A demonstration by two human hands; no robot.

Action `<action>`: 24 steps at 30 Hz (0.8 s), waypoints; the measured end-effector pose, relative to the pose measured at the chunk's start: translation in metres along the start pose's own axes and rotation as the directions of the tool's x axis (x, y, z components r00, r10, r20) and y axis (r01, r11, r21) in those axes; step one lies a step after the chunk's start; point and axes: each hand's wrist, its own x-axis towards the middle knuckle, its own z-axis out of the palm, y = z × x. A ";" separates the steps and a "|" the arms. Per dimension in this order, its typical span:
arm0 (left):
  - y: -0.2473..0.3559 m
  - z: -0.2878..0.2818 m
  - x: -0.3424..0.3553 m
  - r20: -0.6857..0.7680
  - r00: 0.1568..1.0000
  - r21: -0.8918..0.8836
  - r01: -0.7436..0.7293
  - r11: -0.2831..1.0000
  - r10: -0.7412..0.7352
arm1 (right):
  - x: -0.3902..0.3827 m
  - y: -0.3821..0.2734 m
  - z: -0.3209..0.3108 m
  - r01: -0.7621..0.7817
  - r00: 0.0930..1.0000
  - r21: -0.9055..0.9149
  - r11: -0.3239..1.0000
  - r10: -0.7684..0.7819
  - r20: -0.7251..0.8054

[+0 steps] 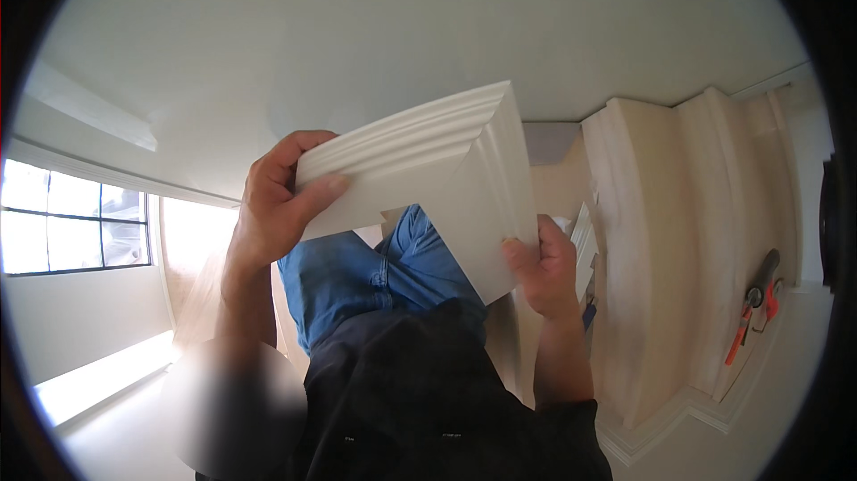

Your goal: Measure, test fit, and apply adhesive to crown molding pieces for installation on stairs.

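Note:
Two pieces of white moulded baseboard trim meet at a mitred corner in front of my body, with a thin diagonal seam between them. My left hand (278, 200) grips the longer left piece (393, 159), thumb on its flat face and fingers behind its moulded edge. The right piece (486, 222) slopes down from the corner. My right hand (546, 268) pinches its outer side near the lower end, thumb on the face and the other fingers mostly hidden behind. At the seam the two faces look closely joined; whether they are fastened cannot be seen.
Carpeted stairs (647, 258) rise on the right. Orange-and-black hand tools (754, 302) lie on a step there. More white trim (585, 244) is beyond my right hand. A plain wall (384, 25) stands ahead, and a paned window (76, 217) is at the left.

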 end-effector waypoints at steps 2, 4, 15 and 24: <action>0.000 0.003 -0.002 -0.015 0.998 -0.251 -0.058 0.966 0.056 | 0.002 0.001 -0.003 0.003 1.000 0.013 1.000 -0.004 0.001; -0.001 -0.001 -0.003 0.016 0.999 -0.255 -0.037 0.966 0.042 | 0.004 0.006 -0.008 0.023 1.000 0.100 0.995 -0.021 -0.022; -0.006 -0.008 -0.005 0.067 0.997 -0.084 0.029 0.996 -0.024 | 0.011 0.004 -0.004 0.040 0.999 0.135 0.990 -0.039 -0.005; -0.007 -0.004 -0.005 0.071 0.996 -0.068 0.053 0.996 -0.048 | 0.007 0.007 -0.009 0.065 0.997 0.109 0.992 -0.060 -0.047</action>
